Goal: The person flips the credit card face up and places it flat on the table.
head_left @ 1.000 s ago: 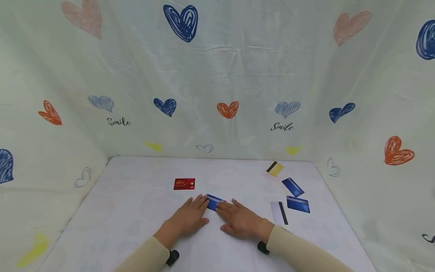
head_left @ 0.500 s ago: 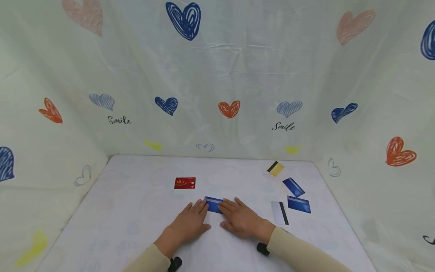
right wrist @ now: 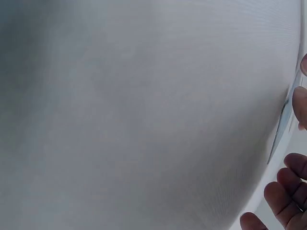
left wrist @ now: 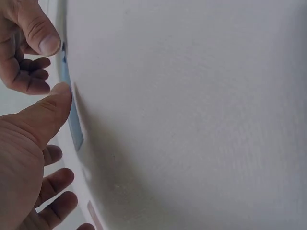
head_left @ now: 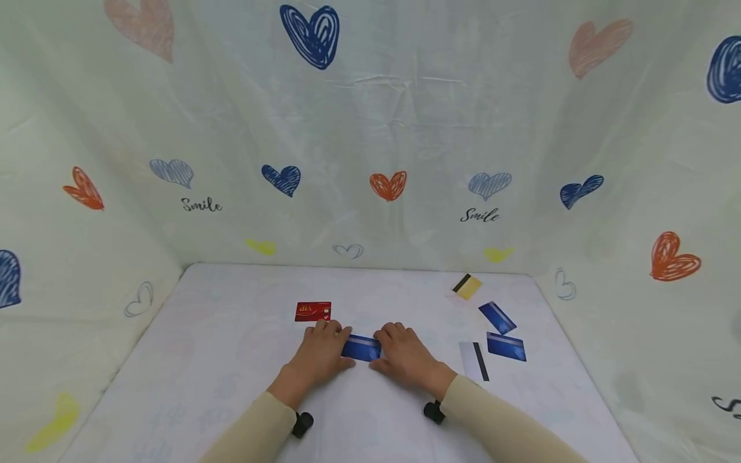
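Blue card (head_left: 361, 348), one: left hand (head_left: 318, 352), right hand (head_left: 406, 355), grip closed round its ends; five other cards (head_left: 506, 347).

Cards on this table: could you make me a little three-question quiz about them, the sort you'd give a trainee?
1. What colour is the card between the left hand and the right hand: A) red, B) blue, C) white?
2. True or false: the white card has a dark stripe.
3. How many blue cards show in the head view?

Key: 1: B. 2: True. 3: Three.
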Action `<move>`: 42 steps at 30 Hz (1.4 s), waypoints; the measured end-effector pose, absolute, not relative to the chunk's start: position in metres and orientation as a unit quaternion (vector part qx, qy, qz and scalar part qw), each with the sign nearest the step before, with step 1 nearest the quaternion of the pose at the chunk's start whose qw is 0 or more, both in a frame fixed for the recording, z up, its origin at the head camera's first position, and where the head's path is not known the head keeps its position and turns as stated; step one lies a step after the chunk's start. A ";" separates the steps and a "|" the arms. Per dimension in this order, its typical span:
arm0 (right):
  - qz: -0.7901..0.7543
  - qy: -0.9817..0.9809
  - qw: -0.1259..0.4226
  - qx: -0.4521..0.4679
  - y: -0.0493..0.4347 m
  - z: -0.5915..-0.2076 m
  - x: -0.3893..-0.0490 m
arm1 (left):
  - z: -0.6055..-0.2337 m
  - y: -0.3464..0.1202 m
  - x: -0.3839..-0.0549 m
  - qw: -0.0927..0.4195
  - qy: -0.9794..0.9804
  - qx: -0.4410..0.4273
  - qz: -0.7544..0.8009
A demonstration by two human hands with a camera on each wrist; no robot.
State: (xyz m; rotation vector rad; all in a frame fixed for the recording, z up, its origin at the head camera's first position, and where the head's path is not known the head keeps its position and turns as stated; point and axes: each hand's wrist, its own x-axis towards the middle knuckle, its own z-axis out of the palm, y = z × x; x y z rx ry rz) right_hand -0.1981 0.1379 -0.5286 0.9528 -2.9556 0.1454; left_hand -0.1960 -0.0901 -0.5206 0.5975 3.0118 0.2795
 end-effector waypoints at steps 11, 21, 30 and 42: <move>0.021 -0.948 0.021 0.316 0.135 -0.531 -0.206 | -0.522 -0.087 -0.195 0.045 0.980 0.180 0.078; 0.031 -0.942 0.013 0.333 0.137 -0.532 -0.211 | -0.525 -0.089 -0.195 0.022 0.979 0.188 0.076; 0.062 -0.948 -0.019 0.312 0.137 -0.533 -0.213 | -0.526 -0.089 -0.196 0.018 0.980 0.186 0.072; 0.047 -0.945 -0.013 0.322 0.137 -0.534 -0.211 | -0.519 -0.093 -0.200 0.025 0.978 0.194 0.075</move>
